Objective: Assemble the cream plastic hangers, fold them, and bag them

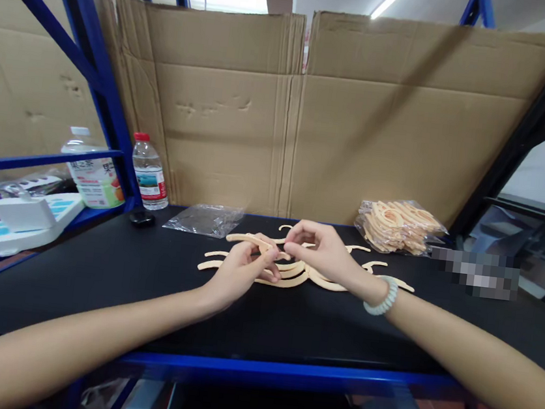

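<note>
My left hand (240, 268) is closed around a cream curved piece (238, 237) that looks like part of a clothes hanger, holding it a little above the black tabletop. Close beside it, my right hand (319, 249) has thumb and fingers pinched together near the piece's inner end; what is between them, if anything, is hidden. Under and around both hands lie several more cream curved hanger pieces (283, 283), partly covered by the hands. A small hook-shaped end (285, 228) shows just behind my fingers.
A clear bag of cream hanger pieces (398, 225) lies at the back right. At the back left are a flat clear plastic bag (204, 219), a red-capped bottle (150, 174) and a small black object (142, 218). Cardboard (221, 133) walls the back; a blue rail (253, 374) edges the front.
</note>
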The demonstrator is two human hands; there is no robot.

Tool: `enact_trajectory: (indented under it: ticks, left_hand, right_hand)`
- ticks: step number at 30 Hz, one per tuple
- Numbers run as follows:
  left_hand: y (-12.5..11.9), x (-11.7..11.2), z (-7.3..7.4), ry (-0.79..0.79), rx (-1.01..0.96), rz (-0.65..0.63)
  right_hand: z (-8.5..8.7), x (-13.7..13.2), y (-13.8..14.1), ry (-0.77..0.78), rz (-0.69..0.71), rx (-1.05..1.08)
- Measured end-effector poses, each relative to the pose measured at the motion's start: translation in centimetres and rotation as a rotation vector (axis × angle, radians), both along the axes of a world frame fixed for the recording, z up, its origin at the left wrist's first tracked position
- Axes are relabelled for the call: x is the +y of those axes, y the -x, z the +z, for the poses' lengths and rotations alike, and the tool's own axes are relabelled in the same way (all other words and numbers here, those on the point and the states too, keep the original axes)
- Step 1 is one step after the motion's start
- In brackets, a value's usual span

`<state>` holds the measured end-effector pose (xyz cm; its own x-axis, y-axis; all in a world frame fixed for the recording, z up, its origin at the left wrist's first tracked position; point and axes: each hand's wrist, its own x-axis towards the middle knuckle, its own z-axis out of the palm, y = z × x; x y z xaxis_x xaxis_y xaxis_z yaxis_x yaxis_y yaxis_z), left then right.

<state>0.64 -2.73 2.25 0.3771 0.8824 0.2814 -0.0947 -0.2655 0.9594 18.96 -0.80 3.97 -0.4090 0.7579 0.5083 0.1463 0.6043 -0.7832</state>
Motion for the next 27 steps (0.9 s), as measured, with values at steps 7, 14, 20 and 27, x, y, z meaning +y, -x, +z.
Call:
enact_trajectory:
  ticks: [7,14,20,27]
  left_hand:
    - [0.5,1.4,-0.5,0.124,-0.077,0.053]
    - [0.7,1.8,-0.4,0.174,-0.074,0.081]
    - [1.3,2.1,0.8,0.147,-0.169,0.098]
    - [2.6,1.1,1.8,0.109,-0.226,0.091]
  right_hand:
    - [-0.9,6.3,-5.1,-0.149,-0.261,-0.464]
    - [-3.9,9.4,-6.5,-0.159,-0.239,-0.662]
    - [-1.6,8.8,-6.1,-0.266,-0.432,-0.576]
    - [0.8,1.8,-8.5,-0.457,-0.366,-0.429]
